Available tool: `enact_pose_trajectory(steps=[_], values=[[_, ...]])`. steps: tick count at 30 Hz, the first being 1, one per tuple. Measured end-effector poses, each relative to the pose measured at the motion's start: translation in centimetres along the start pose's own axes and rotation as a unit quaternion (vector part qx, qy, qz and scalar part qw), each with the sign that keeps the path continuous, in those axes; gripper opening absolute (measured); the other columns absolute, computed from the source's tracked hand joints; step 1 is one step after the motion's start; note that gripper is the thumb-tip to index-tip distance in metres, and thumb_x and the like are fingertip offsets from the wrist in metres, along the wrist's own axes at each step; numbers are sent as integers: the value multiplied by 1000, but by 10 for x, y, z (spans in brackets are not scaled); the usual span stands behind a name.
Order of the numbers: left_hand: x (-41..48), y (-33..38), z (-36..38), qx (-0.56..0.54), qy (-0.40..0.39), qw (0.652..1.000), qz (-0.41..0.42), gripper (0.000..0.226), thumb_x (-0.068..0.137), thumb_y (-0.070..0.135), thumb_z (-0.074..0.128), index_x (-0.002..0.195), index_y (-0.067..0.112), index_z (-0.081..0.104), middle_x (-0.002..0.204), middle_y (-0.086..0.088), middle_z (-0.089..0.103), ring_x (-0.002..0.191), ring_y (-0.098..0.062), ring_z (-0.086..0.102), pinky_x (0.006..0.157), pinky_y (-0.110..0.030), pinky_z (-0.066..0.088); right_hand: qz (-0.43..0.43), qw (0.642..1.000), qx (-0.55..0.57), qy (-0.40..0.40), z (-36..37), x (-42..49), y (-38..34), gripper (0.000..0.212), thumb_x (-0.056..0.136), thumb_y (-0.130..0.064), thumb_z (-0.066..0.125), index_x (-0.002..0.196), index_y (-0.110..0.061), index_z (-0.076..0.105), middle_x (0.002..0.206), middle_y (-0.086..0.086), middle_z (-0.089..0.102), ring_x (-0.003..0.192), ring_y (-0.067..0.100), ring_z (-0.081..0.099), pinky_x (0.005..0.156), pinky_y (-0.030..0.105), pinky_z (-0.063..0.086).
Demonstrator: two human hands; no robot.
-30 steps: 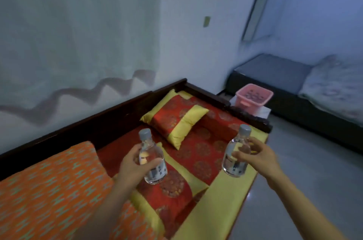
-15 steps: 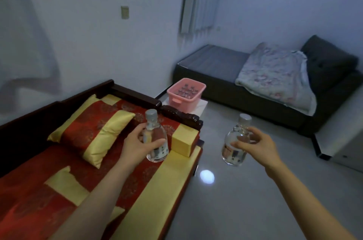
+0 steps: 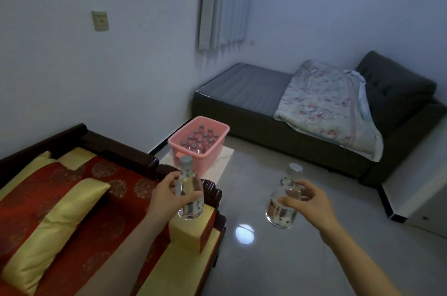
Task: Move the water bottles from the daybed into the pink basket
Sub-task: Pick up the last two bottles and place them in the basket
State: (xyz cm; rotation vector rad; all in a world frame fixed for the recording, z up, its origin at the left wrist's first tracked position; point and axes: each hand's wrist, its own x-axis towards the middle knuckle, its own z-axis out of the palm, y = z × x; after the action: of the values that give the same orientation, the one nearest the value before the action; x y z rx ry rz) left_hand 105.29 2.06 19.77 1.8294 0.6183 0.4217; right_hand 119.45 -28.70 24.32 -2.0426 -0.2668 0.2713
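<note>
1. At the far left is the daybed (image 3: 104, 228). It has a dark wooden frame (image 3: 116, 148) and a red and yellow cover. A long red and yellow pillow (image 3: 55, 220) lies on it.
2. On the wall above the daybed there is a small switch plate (image 3: 100, 20).
3. The left hand (image 3: 167, 199) is over the foot end of the daybed. It grasps the first water bottle (image 3: 188, 182) round the body, with the thumb in front and the fingers behind. This bottle is clear, upright, and has a grey cap. Its bottom is right at a small yellow cushion (image 3: 188, 232); I cannot tell if it touches the cushion.
4. Beyond this hand, just past the end of the daybed, the pink basket (image 3: 214, 151) stands on a low white tabletop (image 3: 226, 161). Inside it, other bottles (image 3: 200, 140) stand upright and close together, caps up.
5. A pale curtain (image 3: 225, 0) hangs on the wall above the basket.
6. On the grey floor (image 3: 290, 266) there is a round bright spot of light (image 3: 244, 235), between the two hands.
7. The right hand (image 3: 312, 206) is in the air over the floor and well apart from the basket. It holds the second water bottle (image 3: 278, 214) with curled fingers at its shoulder. This bottle is a little tilted.
8. At the right, a dark sofa (image 3: 242, 92) stands along the wall, and a flowered blanket (image 3: 326, 107) lies over it.
</note>
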Motion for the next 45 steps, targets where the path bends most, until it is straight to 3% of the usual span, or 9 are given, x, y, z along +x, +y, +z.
enact_pose_trajectory(steps=[4, 9, 21, 31, 34, 36, 39, 43, 45], values=[[94, 22, 37, 2, 5, 1000, 6, 58, 60, 26, 89, 110, 20, 62, 101, 5, 68, 96, -14, 63, 78, -27, 52, -8, 1000, 3, -9, -12, 97, -19, 51, 67, -23, 85, 113, -23, 63, 109, 2, 65, 94, 16, 63, 71, 31, 52], [182, 33, 76, 1, 8, 1000, -25, 66, 59, 24, 89, 117, 17, 58, 113, -4, 65, 105, -23, 61, 92, -47, 52, -9, 1000, 12, -17, -21, 191, -26, 49, 66, -20, 85, 111, -23, 64, 106, 2, 67, 93, 16, 64, 75, 31, 53], [364, 33, 149, -25, 175, 978, -107, 73, 58, 23, 90, 121, 11, 55, 118, -9, 64, 105, -28, 62, 91, -52, 51, -26, 987, -26, -157, 3, 492, -33, 69, 65, -34, 85, 126, -25, 55, 118, 3, 63, 105, 22, 61, 93, 48, 51], [454, -28, 138, -3, 252, 955, -156, 69, 58, 20, 90, 118, 22, 56, 107, 1, 68, 95, -18, 67, 84, -39, 55, -68, 950, 6, -305, 118, 642, -50, 48, 63, -28, 85, 103, -32, 59, 103, -8, 67, 91, 11, 66, 64, 24, 51], [477, -62, 139, 11, 268, 948, -169, 74, 59, 16, 89, 124, 20, 54, 106, 5, 66, 87, -2, 62, 73, -16, 50, -83, 931, 7, -355, 175, 671, -44, 53, 56, -30, 87, 101, -34, 60, 92, -13, 71, 83, 5, 69, 56, 16, 53], [485, -76, 141, 13, 282, 943, -178, 70, 58, 14, 89, 118, 26, 55, 99, 14, 64, 81, 12, 57, 65, -4, 41, -90, 918, 2, -387, 213, 683, -37, 54, 52, -27, 88, 100, -34, 63, 92, -17, 72, 84, 3, 70, 59, 18, 56], [489, -92, 146, 26, 272, 942, -195, 70, 56, 13, 90, 110, 36, 51, 97, 20, 61, 83, 10, 56, 69, -10, 42, -99, 890, -30, -444, 265, 693, -20, 60, 53, -20, 89, 106, -33, 64, 96, -14, 73, 86, 5, 70, 71, 27, 60], [488, -102, 156, 28, 242, 947, -207, 66, 49, 24, 91, 102, 40, 55, 92, 23, 68, 86, 9, 62, 73, -11, 45, -117, 852, -70, -505, 308, 699, 5, 63, 46, -31, 90, 102, -37, 63, 95, -26, 71, 87, -7, 65, 70, 10, 51], [489, -106, 160, 25, 231, 951, -205, 61, 48, 34, 86, 99, 42, 54, 95, 32, 66, 88, 15, 60, 71, -4, 43, -138, 825, -95, -540, 327, 706, 16, 68, 47, -31, 91, 109, -34, 62, 98, -20, 72, 91, -2, 65, 74, 13, 51]])
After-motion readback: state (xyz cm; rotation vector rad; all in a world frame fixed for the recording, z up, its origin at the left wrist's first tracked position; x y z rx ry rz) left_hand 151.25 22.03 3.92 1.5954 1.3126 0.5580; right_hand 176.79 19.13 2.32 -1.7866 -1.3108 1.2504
